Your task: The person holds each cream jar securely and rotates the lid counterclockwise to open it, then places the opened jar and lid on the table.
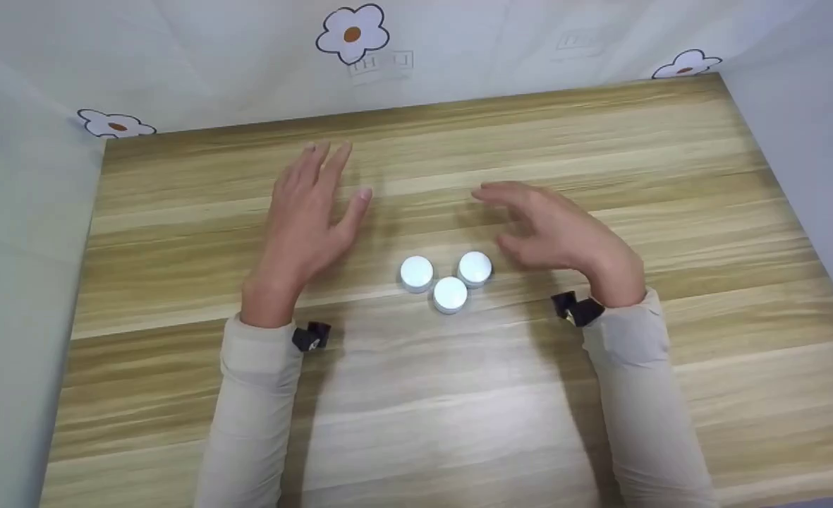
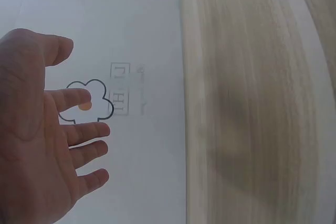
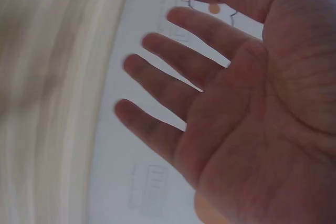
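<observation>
Three round white pieces with flat tops sit close together on the wooden table: a left one (image 1: pixel 417 273), a front one (image 1: pixel 450 294) and a right one (image 1: pixel 475 268). To their left, my left hand (image 1: pixel 307 222) hovers over the wood, fingers spread and thumb apart. In the left wrist view the left hand's palm (image 2: pixel 37 135) holds nothing. On the other side, my right hand (image 1: pixel 557 226) is nearest the right piece, its fingers pointing left and inward. The right wrist view shows the right palm (image 3: pixel 247 114) bare, fingers apart.
A pale cloth or sheet with printed flowers (image 1: pixel 352 34) rises behind the table's far edge. More pale surfaces border the wooden tabletop (image 1: pixel 423 423) at left and right. Small black devices (image 1: pixel 312 336) are worn at both wrists.
</observation>
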`<act>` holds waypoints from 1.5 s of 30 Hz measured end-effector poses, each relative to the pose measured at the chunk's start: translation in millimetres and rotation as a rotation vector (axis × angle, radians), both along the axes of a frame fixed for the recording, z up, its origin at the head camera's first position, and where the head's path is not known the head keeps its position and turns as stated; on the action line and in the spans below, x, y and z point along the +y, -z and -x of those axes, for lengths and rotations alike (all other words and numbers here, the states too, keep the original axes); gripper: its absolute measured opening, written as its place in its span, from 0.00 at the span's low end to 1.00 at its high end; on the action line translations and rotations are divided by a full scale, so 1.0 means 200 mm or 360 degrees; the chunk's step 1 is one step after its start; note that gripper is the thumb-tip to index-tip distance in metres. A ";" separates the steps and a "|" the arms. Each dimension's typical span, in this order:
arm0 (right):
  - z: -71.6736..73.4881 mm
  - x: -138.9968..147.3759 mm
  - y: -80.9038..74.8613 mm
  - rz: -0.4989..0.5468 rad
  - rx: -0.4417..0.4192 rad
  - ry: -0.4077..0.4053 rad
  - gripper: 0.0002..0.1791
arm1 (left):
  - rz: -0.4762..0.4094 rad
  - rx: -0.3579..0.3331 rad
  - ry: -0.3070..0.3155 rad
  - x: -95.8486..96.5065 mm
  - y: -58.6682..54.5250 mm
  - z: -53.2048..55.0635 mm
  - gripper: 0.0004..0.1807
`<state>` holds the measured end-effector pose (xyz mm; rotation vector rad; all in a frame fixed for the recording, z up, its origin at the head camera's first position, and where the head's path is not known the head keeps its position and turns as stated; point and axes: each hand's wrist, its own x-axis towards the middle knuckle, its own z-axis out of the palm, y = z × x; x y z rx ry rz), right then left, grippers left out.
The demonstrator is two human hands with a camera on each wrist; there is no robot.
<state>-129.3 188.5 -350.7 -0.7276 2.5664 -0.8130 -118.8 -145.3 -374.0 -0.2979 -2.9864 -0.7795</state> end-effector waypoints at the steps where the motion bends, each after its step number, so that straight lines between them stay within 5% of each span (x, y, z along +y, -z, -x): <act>1: -0.01 0.00 -0.01 -0.0011 -0.0039 -0.0017 0.35 | 0.0003 0.0012 0.0005 0.01 0.00 0.00 0.39; 6: -0.04 -0.01 -0.06 -0.0102 -0.0213 -0.0065 0.36 | -0.0006 0.0039 0.0039 0.02 0.01 0.01 0.37; 13: -0.07 -0.04 -0.06 -0.0198 -0.0287 -0.0170 0.30 | -0.0025 0.0042 0.0105 0.05 0.03 0.00 0.35; 20: -0.06 -0.09 -0.01 -0.0241 -0.0243 -0.0220 0.20 | -0.0013 0.0048 0.0160 0.07 0.04 0.00 0.35; 34: -0.04 -0.12 0.04 -0.0159 -0.0219 -0.0253 0.15 | -0.0011 0.0042 0.0198 0.10 0.04 0.00 0.35; 45: -0.02 -0.14 0.07 -0.0149 -0.0022 -0.0080 0.15 | -0.0025 0.0145 0.0281 0.12 0.04 -0.02 0.35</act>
